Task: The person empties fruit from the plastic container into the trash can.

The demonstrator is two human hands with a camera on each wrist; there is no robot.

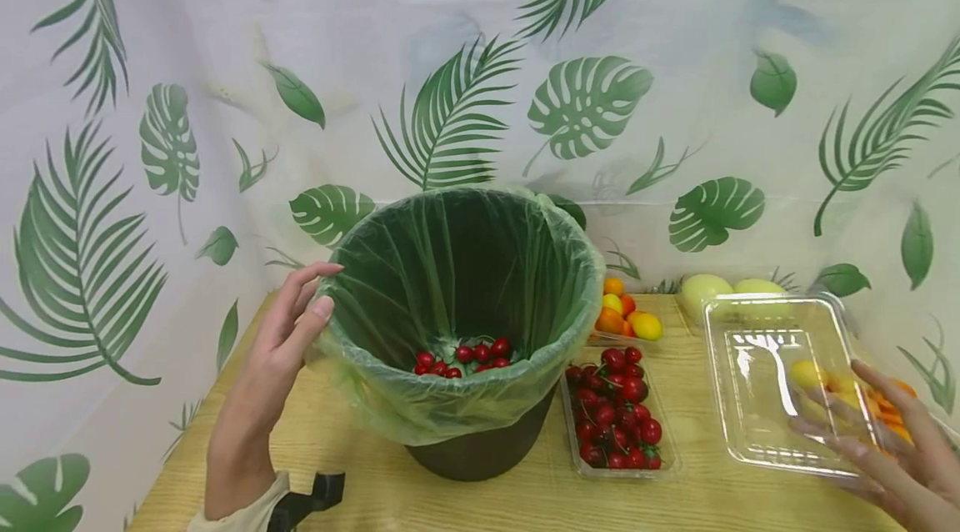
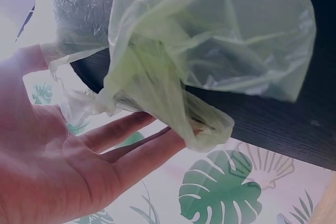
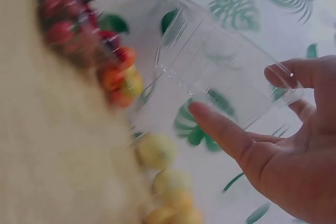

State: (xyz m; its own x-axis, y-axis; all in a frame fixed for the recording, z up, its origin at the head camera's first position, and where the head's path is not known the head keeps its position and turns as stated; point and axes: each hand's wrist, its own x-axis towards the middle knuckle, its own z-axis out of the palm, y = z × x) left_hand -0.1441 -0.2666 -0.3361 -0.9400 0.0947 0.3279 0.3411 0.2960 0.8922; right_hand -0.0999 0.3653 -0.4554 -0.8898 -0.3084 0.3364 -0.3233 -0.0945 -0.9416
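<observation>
My right hand (image 1: 900,449) pinches the edge of a clear plastic container (image 3: 220,61) between thumb and fingers, holding it tilted above the right side of the table. Nothing shows inside the container. My left hand (image 1: 262,373) is at the left rim of a dark bin (image 1: 480,449), its fingertips right at the light green plastic bag (image 1: 420,411) that lines it. Its fingers are extended under a loose fold of the bag in the left wrist view. Several red cherries (image 1: 483,353) lie down inside the bag.
Right of the bin stands a clear box of cherries (image 1: 615,415). Behind it is a box of orange and yellow fruits (image 1: 626,315). Two pale round fruits (image 1: 705,292) sit at the table's back. More orange fruit (image 1: 892,407) shows behind the held container. A leaf-patterned cloth (image 1: 465,65) hangs behind.
</observation>
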